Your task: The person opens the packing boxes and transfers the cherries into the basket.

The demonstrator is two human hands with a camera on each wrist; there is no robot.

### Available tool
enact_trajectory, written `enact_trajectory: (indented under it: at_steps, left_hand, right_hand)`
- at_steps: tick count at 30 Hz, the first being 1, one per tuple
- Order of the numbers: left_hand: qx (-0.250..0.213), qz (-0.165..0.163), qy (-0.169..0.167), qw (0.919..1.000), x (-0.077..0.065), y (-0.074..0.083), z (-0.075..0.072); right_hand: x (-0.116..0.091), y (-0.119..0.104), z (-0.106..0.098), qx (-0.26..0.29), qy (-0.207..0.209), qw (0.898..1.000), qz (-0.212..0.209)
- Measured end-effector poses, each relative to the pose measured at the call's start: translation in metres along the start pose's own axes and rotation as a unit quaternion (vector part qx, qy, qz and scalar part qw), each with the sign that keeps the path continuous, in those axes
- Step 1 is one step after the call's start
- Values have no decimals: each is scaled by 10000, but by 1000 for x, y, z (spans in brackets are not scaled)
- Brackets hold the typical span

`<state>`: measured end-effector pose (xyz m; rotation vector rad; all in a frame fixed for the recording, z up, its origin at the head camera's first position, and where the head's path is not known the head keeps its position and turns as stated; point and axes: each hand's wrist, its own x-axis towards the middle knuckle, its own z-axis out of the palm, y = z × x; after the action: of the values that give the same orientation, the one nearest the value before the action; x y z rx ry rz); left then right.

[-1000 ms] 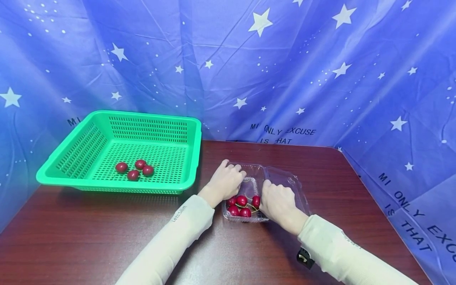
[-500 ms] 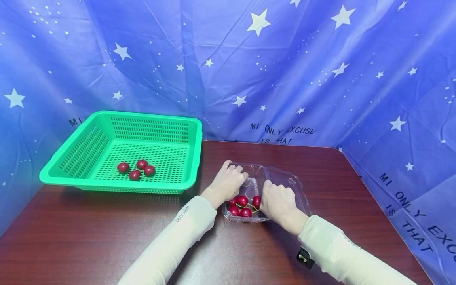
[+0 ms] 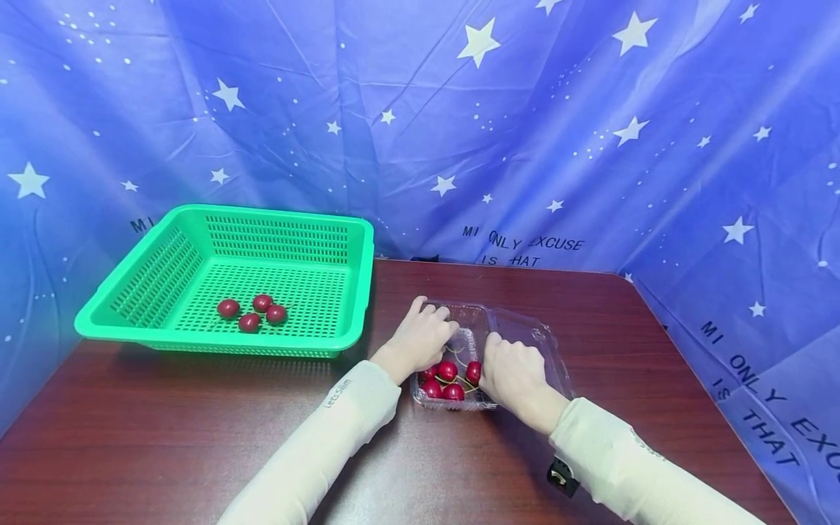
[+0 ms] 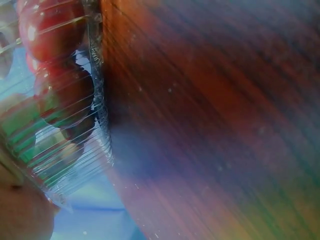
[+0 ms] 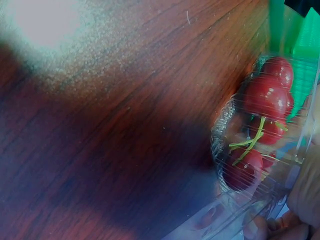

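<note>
A clear plastic clamshell box (image 3: 453, 407) rests on the table with its lid (image 3: 534, 328) folded out to the right. Red cherries (image 3: 453, 392) with green stems gather at its near end. My left hand (image 3: 420, 339) grips the box's left rim, fingers curled over it. On the opposite side, my right hand (image 3: 515, 372) grips the rim by the lid's hinge; its fingertips are hidden in the head view. Through the box wall, the right wrist view shows cherries (image 5: 267, 97) and curled fingers (image 5: 290, 232). In the left wrist view, cherries (image 4: 52, 30) press close behind the ribbed wall.
A green slotted basket (image 3: 367, 292) stands at the left of the table, holding several cherries (image 3: 249, 323). The dark red wooden table (image 3: 420, 467) ends at a blue star-patterned cloth (image 3: 420, 146) behind and to the right. A black device (image 3: 561, 477) sits under the right sleeve.
Both hands keep their hold on the box, and the cherries lie as before. Only the head view has shifted slightly, with the basket appearing a little further right.
</note>
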<state>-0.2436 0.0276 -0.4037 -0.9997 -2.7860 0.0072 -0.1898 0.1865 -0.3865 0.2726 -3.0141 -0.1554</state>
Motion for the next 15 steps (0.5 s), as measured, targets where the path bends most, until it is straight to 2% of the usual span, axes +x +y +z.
enact_trajectory:
  at_steps: [7,15]
  left_hand:
    - [8,-47,-483,9988,2,2,-1]
    - [-43,-108,-573,9983,3,3,0]
  right_hand:
    - [0,0,1,84,13,10000,2]
    - [-1,0,0,103,-1,9999,12]
